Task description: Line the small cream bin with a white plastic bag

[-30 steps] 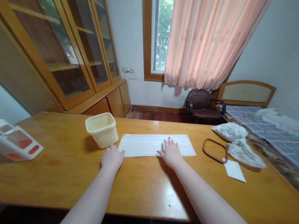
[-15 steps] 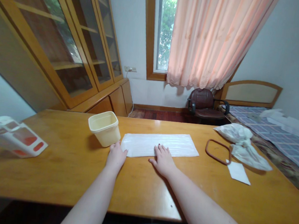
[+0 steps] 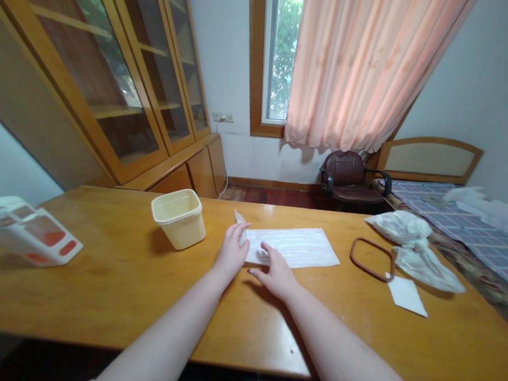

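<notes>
Ok, hands @ wht sheet, L end raised

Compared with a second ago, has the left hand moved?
Yes: the left hand has moved right, away from the cream tub, bringing the left end of the white sheet along.

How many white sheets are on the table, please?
2. The long white sheet lies in the middle, its left end bent up; the small white sheet lies by the brown ring. More may hide under the white plastic bag.
</notes>
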Tool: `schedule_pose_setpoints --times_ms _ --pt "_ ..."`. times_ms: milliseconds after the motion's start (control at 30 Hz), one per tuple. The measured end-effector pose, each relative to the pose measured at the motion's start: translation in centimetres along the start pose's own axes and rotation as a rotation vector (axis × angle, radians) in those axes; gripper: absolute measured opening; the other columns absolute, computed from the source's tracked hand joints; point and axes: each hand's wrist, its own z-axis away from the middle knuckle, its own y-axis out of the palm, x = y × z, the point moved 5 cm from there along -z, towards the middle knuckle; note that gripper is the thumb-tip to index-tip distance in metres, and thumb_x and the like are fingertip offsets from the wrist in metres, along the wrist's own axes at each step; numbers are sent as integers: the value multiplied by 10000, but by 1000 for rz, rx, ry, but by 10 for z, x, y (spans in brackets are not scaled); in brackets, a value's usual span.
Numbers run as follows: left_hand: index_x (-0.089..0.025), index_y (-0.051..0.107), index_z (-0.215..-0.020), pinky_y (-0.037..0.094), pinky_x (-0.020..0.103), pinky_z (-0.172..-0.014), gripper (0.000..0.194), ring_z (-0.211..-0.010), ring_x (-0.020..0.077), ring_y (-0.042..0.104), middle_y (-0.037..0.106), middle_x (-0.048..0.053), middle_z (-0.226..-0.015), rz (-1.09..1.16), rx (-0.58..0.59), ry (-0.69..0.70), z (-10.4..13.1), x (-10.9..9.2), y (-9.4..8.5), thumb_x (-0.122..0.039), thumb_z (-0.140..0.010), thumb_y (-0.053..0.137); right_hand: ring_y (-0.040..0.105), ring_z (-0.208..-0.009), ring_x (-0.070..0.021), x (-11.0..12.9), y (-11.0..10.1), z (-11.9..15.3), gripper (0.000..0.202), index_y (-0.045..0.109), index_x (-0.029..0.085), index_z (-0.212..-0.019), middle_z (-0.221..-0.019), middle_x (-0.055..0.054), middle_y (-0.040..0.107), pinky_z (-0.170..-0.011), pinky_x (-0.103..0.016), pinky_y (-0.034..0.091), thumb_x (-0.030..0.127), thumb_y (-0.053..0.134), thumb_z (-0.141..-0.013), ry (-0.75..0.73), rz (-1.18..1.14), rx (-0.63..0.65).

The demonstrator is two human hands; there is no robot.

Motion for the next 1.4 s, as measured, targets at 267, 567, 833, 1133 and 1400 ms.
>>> schedule_pose_setpoints --times_ms 267,567,833,1133,1400 --pt "-213 555 -1245 397 401 -1090 527 -1258 222 479 499 93 -1362 237 182 186 0 -60 59 -53 -743 529 564 -1196 -253 -10 -17 -13 500 471 172 -1275 -1295 -138 588 -1004 -369 456 297 567 -800 76 -438 -130" --pt "-162 463 -1330 529 343 -857 537 -940 190 660 687 106 -1046 824 330 -131 -14 -26 57 -234 -811 581 640 -1071 -254 -31 1 -21 452 559 192 -1191 -1228 -104 650 -928 -385 491 367 633 -781 246 -1263 -99" --pt "-188 596 -1159 372 413 -1069 385 -1184 233 552 598 116 -1277 638 55 -163 -36 50 32 -341 -806 618 698 -840 -232 -53 -10 -19 270 628 191 -1036 -974 -56 736 -766 -361 545 248 646 -773 527 -1392 -275" --pt "-194 473 -1355 263 401 -1137 687 -1366 269 382 459 131 -1451 821 302 -109 -23 46 54 -599 -810 578 685 -823 -228 -30 -26 -13 272 639 164 -1005 -898 -70 739 -733 -347 533 218 533 -760 540 -1620 27" --pt "-130 662 -1117 404 403 -988 653 -1112 284 589 673 136 -1174 945 483 -215 -11 38 62 -677 -776 563 695 -828 -246 -34 -30 -14 324 655 132 -964 -837 -83 744 -846 -361 510 213 507 -688 497 -1604 43"
